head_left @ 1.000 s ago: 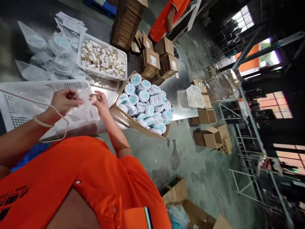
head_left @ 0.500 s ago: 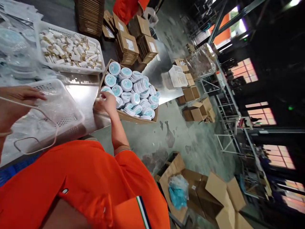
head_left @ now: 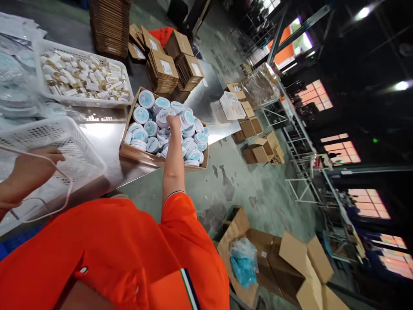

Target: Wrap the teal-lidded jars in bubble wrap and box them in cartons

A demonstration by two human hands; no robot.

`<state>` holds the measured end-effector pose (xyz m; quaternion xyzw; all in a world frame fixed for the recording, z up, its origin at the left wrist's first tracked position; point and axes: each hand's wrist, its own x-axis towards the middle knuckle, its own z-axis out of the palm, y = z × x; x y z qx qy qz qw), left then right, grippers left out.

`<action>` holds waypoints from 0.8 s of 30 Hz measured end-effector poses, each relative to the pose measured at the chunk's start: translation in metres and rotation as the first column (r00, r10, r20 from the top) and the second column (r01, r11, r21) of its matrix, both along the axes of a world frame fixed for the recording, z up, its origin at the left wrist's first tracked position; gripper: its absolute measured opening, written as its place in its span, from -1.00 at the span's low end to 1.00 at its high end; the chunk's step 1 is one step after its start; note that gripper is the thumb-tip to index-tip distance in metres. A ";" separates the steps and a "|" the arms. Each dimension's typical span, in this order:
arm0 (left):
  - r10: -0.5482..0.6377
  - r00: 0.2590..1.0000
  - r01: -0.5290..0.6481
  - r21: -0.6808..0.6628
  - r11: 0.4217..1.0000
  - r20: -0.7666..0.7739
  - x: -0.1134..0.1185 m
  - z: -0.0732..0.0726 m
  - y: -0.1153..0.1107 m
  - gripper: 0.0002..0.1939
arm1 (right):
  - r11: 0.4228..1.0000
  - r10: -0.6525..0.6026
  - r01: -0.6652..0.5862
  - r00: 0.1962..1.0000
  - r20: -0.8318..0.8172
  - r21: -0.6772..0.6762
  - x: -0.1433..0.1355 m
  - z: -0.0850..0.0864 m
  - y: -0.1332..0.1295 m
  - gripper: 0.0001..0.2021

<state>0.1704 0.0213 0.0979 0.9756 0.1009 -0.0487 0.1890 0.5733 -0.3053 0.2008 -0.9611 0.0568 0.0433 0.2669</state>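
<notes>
My right hand point(head_left: 173, 122) reaches over a cardboard box point(head_left: 142, 156) filled with round white tubs with pale blue lids. Its fingers close on the edge of one white tub point(head_left: 163, 117), whose side lettering faces up. Other tubs point(head_left: 146, 99) lie beneath and around it, some flat and some tipped. My left hand point(head_left: 35, 170) is over the white perforated basket point(head_left: 92, 146), fingers curled, with clear plastic under it. What those fingers hold, if anything, is hidden. A pale cord point(head_left: 66, 181) loops across the left hand.
Behind stands a white basket point(head_left: 129, 88) of small white-and-gold bottles point(head_left: 87, 79). Flattened cartons point(head_left: 109, 26) and folded boxes point(head_left: 163, 71) are stacked on the metal table point(head_left: 103, 133). Clear plastic packs point(head_left: 16, 86) lie at left. Open cartons point(head_left: 271, 254) sit on the floor.
My right hand has moved from the box's near left corner to the tubs at its middle, gripping one. My left hand has moved slightly lower over the basket, its fingers more curled. The view has shifted.
</notes>
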 end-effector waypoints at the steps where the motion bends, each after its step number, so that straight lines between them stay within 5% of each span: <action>1: 0.058 0.998 -0.057 -0.016 0.998 0.026 -0.001 0.001 -0.001 -0.44 | 1.000 -0.016 0.016 1.000 -0.023 -0.017 0.004 0.000 0.007 -0.69; 5: 0.148 0.989 -0.147 -0.022 0.989 0.026 -0.002 0.008 -0.009 -0.50 | 0.987 -0.125 0.118 0.991 -0.057 -0.111 -0.007 -0.013 0.039 -0.49; 10: 0.202 0.962 -0.193 0.068 0.979 -0.182 0.002 0.023 -0.016 -0.45 | 0.972 -0.108 0.107 0.994 0.007 -0.208 -0.026 -0.015 0.056 -0.15; 13: 0.285 0.929 -0.284 0.040 0.958 -0.235 0.003 0.036 -0.018 -0.38 | 0.969 -0.004 -0.002 1.000 -0.022 -0.246 -0.023 -0.005 0.054 -0.22; 19: 0.400 0.910 -0.406 -0.048 0.912 -0.107 0.008 0.048 -0.021 -0.39 | 0.939 0.259 -0.239 0.965 0.049 -0.248 -0.037 0.007 0.062 -0.43; 22: 0.427 0.897 -0.436 -0.073 0.897 -0.113 0.014 0.045 -0.023 -0.42 | 0.917 0.396 -0.397 0.892 0.216 -0.043 -0.080 -0.005 0.076 -0.39; 24: 0.436 0.891 -0.448 -0.092 0.889 -0.126 0.018 0.042 -0.024 -0.43 | 0.764 0.507 -0.597 0.790 0.344 0.245 -0.121 -0.024 0.092 -0.37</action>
